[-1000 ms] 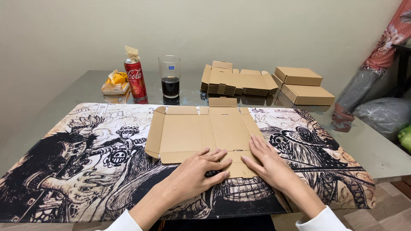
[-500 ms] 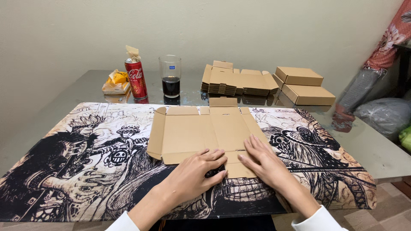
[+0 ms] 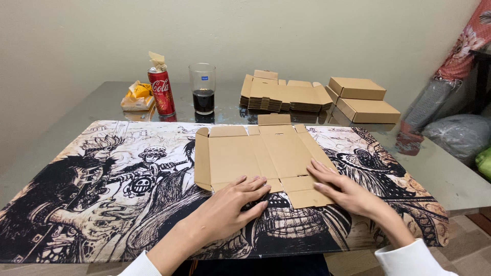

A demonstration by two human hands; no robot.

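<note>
A flat brown cardboard box blank point(image 3: 255, 156) lies unfolded at the centre of the frame, on a black-and-white illustrated mat point(image 3: 102, 194) that covers the near part of a glass table point(image 3: 66, 110). The blank is plain corrugated board, pre-cut and creased into panels, with small tabs along its far edge and a narrow side flap standing slightly raised at its left edge. A stepped lower flap juts toward the bottom of the frame.

The left hand point(image 3: 230, 204) rests palm down, fingers stretched flat and slightly spread, its fingertips pressing on the blank's near edge just left of centre. The right hand point(image 3: 345, 191) also lies open and flat, fingers extended across the lower right corner of the blank. Neither hand grips anything; both only press on the board.

In the upper part of the frame, a stack of more flat blanks point(image 3: 286, 96) sits behind the blank, with two folded brown boxes point(image 3: 360, 99) to its right. To the upper left stand a glass of dark drink point(image 3: 203, 89), a red can point(image 3: 161, 91) and a yellow snack packet point(image 3: 138, 96).
</note>
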